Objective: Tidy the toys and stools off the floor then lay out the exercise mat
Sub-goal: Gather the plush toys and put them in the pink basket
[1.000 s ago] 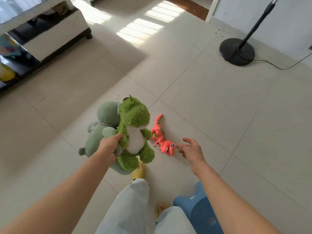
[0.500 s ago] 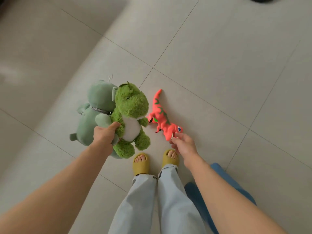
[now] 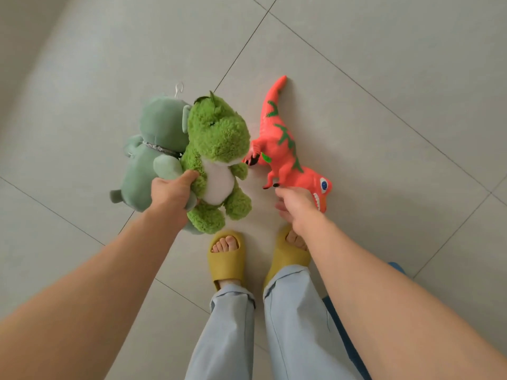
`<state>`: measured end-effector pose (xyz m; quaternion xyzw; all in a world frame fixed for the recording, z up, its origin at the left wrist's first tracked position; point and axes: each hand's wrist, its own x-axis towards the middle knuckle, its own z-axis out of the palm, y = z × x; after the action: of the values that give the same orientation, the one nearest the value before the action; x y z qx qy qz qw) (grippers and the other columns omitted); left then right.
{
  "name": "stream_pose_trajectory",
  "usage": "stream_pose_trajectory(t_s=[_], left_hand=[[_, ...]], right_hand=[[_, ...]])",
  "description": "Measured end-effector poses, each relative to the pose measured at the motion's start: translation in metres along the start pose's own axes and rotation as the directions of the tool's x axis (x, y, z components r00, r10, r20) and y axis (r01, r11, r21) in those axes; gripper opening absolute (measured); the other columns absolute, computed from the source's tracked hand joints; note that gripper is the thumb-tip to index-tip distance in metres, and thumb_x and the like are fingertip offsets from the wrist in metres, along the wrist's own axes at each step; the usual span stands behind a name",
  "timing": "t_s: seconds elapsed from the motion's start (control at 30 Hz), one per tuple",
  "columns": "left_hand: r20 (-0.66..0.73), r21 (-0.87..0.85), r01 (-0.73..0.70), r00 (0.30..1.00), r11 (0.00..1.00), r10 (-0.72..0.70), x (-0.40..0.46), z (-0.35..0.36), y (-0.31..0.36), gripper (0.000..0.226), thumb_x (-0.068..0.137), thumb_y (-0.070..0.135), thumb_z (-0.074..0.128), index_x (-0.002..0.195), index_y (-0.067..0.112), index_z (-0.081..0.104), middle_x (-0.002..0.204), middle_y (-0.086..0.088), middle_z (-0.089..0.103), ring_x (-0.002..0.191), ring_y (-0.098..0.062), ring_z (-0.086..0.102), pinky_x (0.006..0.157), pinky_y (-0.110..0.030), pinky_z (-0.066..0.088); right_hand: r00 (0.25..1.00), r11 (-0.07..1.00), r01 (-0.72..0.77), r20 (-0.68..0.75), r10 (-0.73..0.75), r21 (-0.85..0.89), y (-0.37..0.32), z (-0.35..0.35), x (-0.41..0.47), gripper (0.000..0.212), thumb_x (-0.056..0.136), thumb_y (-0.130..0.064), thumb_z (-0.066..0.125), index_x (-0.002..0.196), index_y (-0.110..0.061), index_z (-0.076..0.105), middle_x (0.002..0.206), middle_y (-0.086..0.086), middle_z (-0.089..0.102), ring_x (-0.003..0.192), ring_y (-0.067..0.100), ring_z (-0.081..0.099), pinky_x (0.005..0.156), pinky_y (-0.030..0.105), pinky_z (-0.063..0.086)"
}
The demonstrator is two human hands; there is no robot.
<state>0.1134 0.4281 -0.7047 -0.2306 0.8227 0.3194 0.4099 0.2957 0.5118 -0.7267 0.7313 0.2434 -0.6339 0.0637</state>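
The red dinosaur [image 3: 285, 154] is the thing the coming move turns on. It lies just to the right of the fuzzy green plush [image 3: 216, 163], one of its forelimbs almost touching that plush's arm. Its long axis runs diagonally: tail tip up and away from the plush's head, the head with the blue eye down near the person's right slipper [image 3: 288, 253]. The right hand [image 3: 295, 204] is at that head end, its fingers [image 3: 282, 192] curled and pinching the toy at the neck and jaw. From this view I cannot tell whether the toy is lifted or lies on the floor [image 3: 384, 78].

The left hand [image 3: 171, 193] is full: its fingers grip the fuzzy green plush together with a pale green plush [image 3: 153, 154] on the plush's left. So the red toy falls to the right hand alone. Held by the head, the long tail will likely hang and swing. A blue stool [image 3: 395, 267] shows just behind the right forearm.
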Motion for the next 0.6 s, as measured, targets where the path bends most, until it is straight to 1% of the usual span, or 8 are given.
stream_pose_trajectory(t_s=[0.07, 0.13, 0.2, 0.27, 0.3, 0.33, 0.43, 0.6], left_hand=[[0.004, 0.025, -0.011, 1.0, 1.0, 0.011, 0.016, 0.005, -0.008, 0.051, 0.077, 0.024, 0.074, 0.118, 0.005, 0.053, 0.103, -0.013, 0.061, 0.098, -0.03, 0.061, 0.089, -0.048, 0.053], [0.008, 0.049, -0.036, 0.999, 0.998, 0.036, 0.024, 0.009, -0.012, 0.051, 0.075, 0.025, 0.075, 0.117, 0.004, 0.054, 0.096, -0.012, 0.061, 0.095, -0.03, 0.062, 0.089, -0.049, 0.053], [0.007, 0.071, -0.064, 0.998, 0.995, 0.064, 0.03, 0.013, -0.012, 0.054, 0.072, 0.026, 0.076, 0.116, 0.004, 0.053, 0.108, -0.017, 0.061, 0.101, -0.032, 0.062, 0.088, -0.05, 0.052], [0.0, 0.083, -0.09, 0.996, 0.993, 0.09, 0.032, 0.015, -0.011, 0.05, 0.072, 0.025, 0.076, 0.11, 0.005, 0.05, 0.118, -0.019, 0.058, 0.105, -0.033, 0.06, 0.089, -0.052, 0.052], [0.0, 0.089, -0.103, 0.995, 0.991, 0.104, 0.032, 0.015, -0.01, 0.047, 0.073, 0.024, 0.075, 0.108, 0.008, 0.048, 0.119, -0.02, 0.057, 0.106, -0.033, 0.06, 0.089, -0.052, 0.052], [0.003, 0.086, -0.107, 0.994, 0.991, 0.107, 0.03, 0.015, -0.009, 0.045, 0.074, 0.023, 0.075, 0.106, 0.009, 0.047, 0.12, -0.019, 0.057, 0.106, -0.033, 0.06, 0.089, -0.052, 0.052], [0.009, 0.071, -0.11, 0.994, 0.991, 0.109, 0.016, 0.009, 0.002, 0.045, 0.074, 0.023, 0.075, 0.107, 0.008, 0.047, 0.114, -0.016, 0.057, 0.104, -0.031, 0.06, 0.089, -0.05, 0.052], [0.033, 0.127, -0.164, 0.986, 0.978, 0.161, -0.032, -0.007, 0.035, 0.061, 0.065, 0.03, 0.077, 0.113, 0.0, 0.052, 0.107, -0.018, 0.059, 0.095, -0.032, 0.06, 0.087, -0.054, 0.052]], right_hand=[[0.999, 1.0, -0.015, -0.034, 0.016, 0.027, 0.003, 0.011, 0.023, 0.029, 0.087, -0.008, 0.058, 0.116, 0.0, 0.057, 0.075, 0.001, 0.052, 0.085, 0.022, 0.052, 0.091, 0.039, 0.048], [0.997, 0.992, -0.035, -0.059, 0.042, 0.12, 0.003, 0.02, 0.041, 0.027, 0.088, -0.006, 0.057, 0.114, -0.001, 0.056, 0.076, 0.002, 0.052, 0.085, 0.022, 0.052, 0.095, 0.042, 0.048], [0.995, 0.966, -0.062, -0.061, 0.08, 0.251, -0.002, 0.026, 0.056, 0.008, 0.091, -0.005, 0.052, 0.097, -0.006, 0.056, 0.071, 0.003, 0.052, 0.066, 0.015, 0.057, 0.073, 0.031, 0.051], [0.992, 0.951, -0.089, -0.064, 0.113, 0.297, -0.006, 0.026, 0.064, 0.015, 0.094, -0.003, 0.044, 0.082, -0.009, 0.052, 0.061, 0.006, 0.054, 0.038, 0.007, 0.052, 0.045, 0.022, 0.042], [0.99, 0.949, -0.089, -0.075, 0.117, 0.304, -0.007, 0.025, 0.065, 0.021, 0.094, -0.001, 0.041, 0.076, -0.01, 0.05, 0.053, 0.006, 0.053, 0.031, 0.006, 0.047, 0.04, 0.02, 0.036], [0.99, 0.94, -0.085, -0.077, 0.116, 0.329, -0.008, 0.022, 0.064, 0.026, 0.093, 0.002, 0.038, 0.072, -0.011, 0.047, 0.049, 0.005, 0.051, 0.032, 0.007, 0.044, 0.041, 0.02, 0.033], [0.996, 0.899, -0.039, -0.059, 0.072, 0.437, -0.015, 0.008, 0.045, 0.029, 0.093, 0.005, 0.038, 0.07, -0.012, 0.046, 0.058, 0.005, 0.046, 0.046, 0.011, 0.041, 0.048, 0.022, 0.031], [0.999, 0.883, 0.052, -0.032, -0.042, 0.466, -0.036, -0.018, -0.02, 0.027, 0.092, 0.003, 0.048, 0.069, -0.011, 0.049, 0.034, -0.005, 0.051, 0.027, 0.001, 0.041, 0.043, 0.017, 0.034]])
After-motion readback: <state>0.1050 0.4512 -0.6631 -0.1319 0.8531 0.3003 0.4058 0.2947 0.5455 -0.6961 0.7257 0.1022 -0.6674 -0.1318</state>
